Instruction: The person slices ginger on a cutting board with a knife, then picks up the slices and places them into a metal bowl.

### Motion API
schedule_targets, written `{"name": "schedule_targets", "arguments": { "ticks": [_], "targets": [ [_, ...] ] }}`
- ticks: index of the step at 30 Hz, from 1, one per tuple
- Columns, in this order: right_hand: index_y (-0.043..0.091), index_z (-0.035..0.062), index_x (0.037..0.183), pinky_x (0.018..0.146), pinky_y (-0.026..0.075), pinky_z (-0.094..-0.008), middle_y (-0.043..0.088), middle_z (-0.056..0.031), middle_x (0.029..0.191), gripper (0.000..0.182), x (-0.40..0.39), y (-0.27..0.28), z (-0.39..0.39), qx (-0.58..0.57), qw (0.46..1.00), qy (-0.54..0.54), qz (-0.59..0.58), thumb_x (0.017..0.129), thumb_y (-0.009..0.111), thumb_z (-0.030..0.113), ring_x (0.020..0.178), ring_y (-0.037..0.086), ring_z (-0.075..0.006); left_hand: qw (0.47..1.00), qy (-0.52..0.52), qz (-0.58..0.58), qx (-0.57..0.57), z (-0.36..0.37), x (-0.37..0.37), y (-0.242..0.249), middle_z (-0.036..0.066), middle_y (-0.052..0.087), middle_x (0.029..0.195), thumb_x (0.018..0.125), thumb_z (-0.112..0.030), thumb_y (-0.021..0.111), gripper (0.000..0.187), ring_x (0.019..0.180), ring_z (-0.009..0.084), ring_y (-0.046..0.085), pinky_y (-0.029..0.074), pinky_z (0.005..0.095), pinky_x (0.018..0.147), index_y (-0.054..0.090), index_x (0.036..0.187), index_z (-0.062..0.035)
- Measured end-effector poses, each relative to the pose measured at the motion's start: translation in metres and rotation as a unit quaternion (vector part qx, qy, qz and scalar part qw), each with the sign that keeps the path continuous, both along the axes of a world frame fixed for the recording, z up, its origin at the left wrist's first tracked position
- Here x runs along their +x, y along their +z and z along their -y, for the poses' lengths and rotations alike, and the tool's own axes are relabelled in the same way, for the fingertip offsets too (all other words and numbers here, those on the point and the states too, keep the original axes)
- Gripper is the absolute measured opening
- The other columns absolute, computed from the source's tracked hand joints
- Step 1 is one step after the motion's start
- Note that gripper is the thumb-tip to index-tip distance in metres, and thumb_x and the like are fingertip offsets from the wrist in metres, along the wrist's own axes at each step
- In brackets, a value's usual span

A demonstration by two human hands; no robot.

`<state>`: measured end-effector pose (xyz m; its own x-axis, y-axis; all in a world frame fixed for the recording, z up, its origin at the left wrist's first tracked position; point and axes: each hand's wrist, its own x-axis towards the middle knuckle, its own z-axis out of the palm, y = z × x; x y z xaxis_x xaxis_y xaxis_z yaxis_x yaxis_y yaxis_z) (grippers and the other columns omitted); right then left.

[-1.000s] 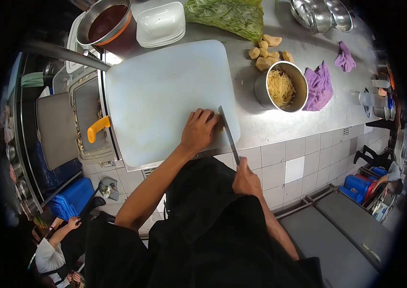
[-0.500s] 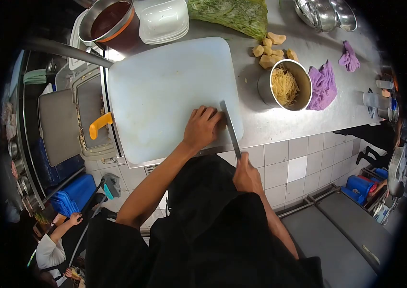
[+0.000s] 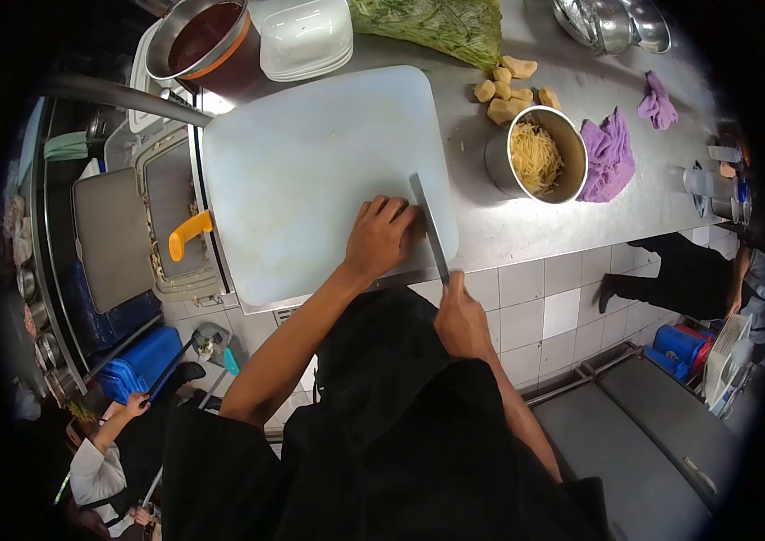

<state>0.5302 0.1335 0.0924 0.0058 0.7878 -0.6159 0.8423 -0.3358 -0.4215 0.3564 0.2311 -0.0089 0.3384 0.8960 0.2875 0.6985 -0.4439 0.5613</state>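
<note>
On the right part of the white cutting board (image 3: 310,162), my left hand (image 3: 382,239) presses down with bent fingers on a small yellowish piece (image 3: 418,232), mostly hidden beneath them. My right hand (image 3: 462,318) is closed around the handle of a knife (image 3: 431,221). The blade stands along the right side of my left fingertips, its tip pointing away from me. To the right of the board, a metal pot (image 3: 497,169) holds thin yellow shreds (image 3: 535,160). Several peeled yellow pieces (image 3: 504,110) lie behind the pot.
Purple cloths (image 3: 609,158) lie right of the pot. White dishes (image 3: 306,41), a pot of dark red liquid (image 3: 206,41) and bagged greens (image 3: 436,27) stand behind the board. A person (image 3: 98,469) holds a dustpan pole lower left; another person (image 3: 689,275) is at right.
The knife and my right hand have shifted slightly up and left. At right, the other person's legs show more. The dustpan at lower left has moved.
</note>
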Motion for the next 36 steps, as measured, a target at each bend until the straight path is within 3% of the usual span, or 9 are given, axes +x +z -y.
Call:
{"name": "schedule_targets", "arguments": {
  "ticks": [3,9,11,14,22,25,27,31,36],
  "targets": [
    [0.037,0.0011,0.118,0.079,0.049,-0.0659,0.064,-0.0391,0.096,0.030,-0.007,-0.004,-0.025,0.078,0.995,0.009,-0.056,0.090,0.048,-0.001,0.087,0.063,-0.0601,1.000,0.001,-0.002,0.007,-0.006,-0.001,-0.001,0.008,0.064,0.108,0.077,-0.003,0.069,0.032,0.103,0.0284,0.060,0.049,0.0424,0.089,0.071,0.109,-0.0072],
    [0.037,0.0006,0.116,0.079,0.049,-0.0654,0.065,-0.0398,0.099,0.025,-0.002,0.045,-0.017,-0.026,0.999,0.031,-0.008,0.092,0.045,0.000,0.088,0.061,-0.0606,1.000,-0.002,0.020,-0.002,0.000,0.001,0.002,0.010,0.065,0.109,0.078,0.000,0.068,0.028,0.103,0.0313,0.061,0.049,0.0437,0.090,0.069,0.105,-0.0049],
    [0.036,0.0012,0.111,0.072,0.045,-0.0681,0.063,-0.0389,0.083,0.015,0.001,0.039,-0.002,-0.014,1.000,0.024,0.014,0.104,0.048,0.009,0.084,0.061,-0.0611,1.000,-0.002,0.023,0.000,0.001,0.001,0.000,0.010,0.065,0.109,0.077,0.000,0.068,0.028,0.103,0.0314,0.061,0.049,0.0437,0.090,0.069,0.105,-0.0046],
    [0.037,-0.0009,0.116,0.076,0.049,-0.0657,0.064,-0.0395,0.096,0.026,-0.001,-0.006,-0.004,0.063,0.997,0.013,-0.039,0.092,0.046,-0.001,0.084,0.061,-0.0609,1.000,0.007,-0.005,0.014,0.000,0.001,-0.001,0.007,0.066,0.105,0.079,-0.004,0.070,0.031,0.102,0.0282,0.060,0.049,0.0419,0.088,0.071,0.109,-0.0077],
    [0.038,-0.0033,0.117,0.078,0.048,-0.0672,0.064,-0.0403,0.096,0.029,-0.005,0.039,-0.025,0.034,0.997,0.027,-0.064,0.090,0.047,-0.004,0.084,0.061,-0.0608,1.000,0.002,0.004,0.018,0.000,0.000,-0.001,0.007,0.066,0.107,0.077,-0.002,0.069,0.033,0.103,0.0285,0.060,0.049,0.0418,0.089,0.070,0.109,-0.0069],
    [0.036,-0.0018,0.113,0.074,0.046,-0.0674,0.065,-0.0395,0.088,0.015,-0.001,0.022,-0.006,-0.008,1.000,0.029,0.000,0.101,0.044,0.003,0.081,0.061,-0.0608,1.000,0.003,-0.004,0.020,0.001,-0.001,0.000,0.007,0.065,0.107,0.076,-0.002,0.069,0.033,0.103,0.0284,0.060,0.049,0.0418,0.089,0.070,0.109,-0.0070],
    [0.037,-0.0030,0.118,0.076,0.048,-0.0672,0.063,-0.0407,0.100,0.030,-0.004,0.000,-0.005,0.038,0.999,0.015,-0.023,0.090,0.047,-0.005,0.084,0.062,-0.0605,1.000,0.005,-0.001,0.016,0.000,-0.001,-0.002,0.007,0.065,0.107,0.076,-0.003,0.069,0.034,0.103,0.0283,0.060,0.049,0.0418,0.089,0.070,0.109,-0.0071],
    [0.037,-0.0032,0.117,0.075,0.049,-0.0660,0.064,-0.0383,0.093,0.027,-0.014,0.000,-0.032,0.109,0.992,0.015,-0.067,0.092,0.046,-0.004,0.083,0.062,-0.0588,1.000,0.007,-0.008,0.020,0.001,-0.001,-0.005,0.006,0.065,0.108,0.076,-0.004,0.070,0.034,0.103,0.0280,0.060,0.049,0.0417,0.089,0.070,0.110,-0.0077],
    [0.036,-0.0013,0.116,0.077,0.047,-0.0682,0.063,-0.0394,0.093,0.027,-0.008,0.044,-0.026,0.011,0.999,0.024,-0.042,0.091,0.047,-0.002,0.084,0.062,-0.0601,1.000,0.008,0.011,0.019,0.000,0.000,-0.002,0.006,0.066,0.107,0.079,-0.005,0.070,0.031,0.103,0.0281,0.060,0.049,0.0415,0.089,0.070,0.109,-0.0075]
  ]
}}
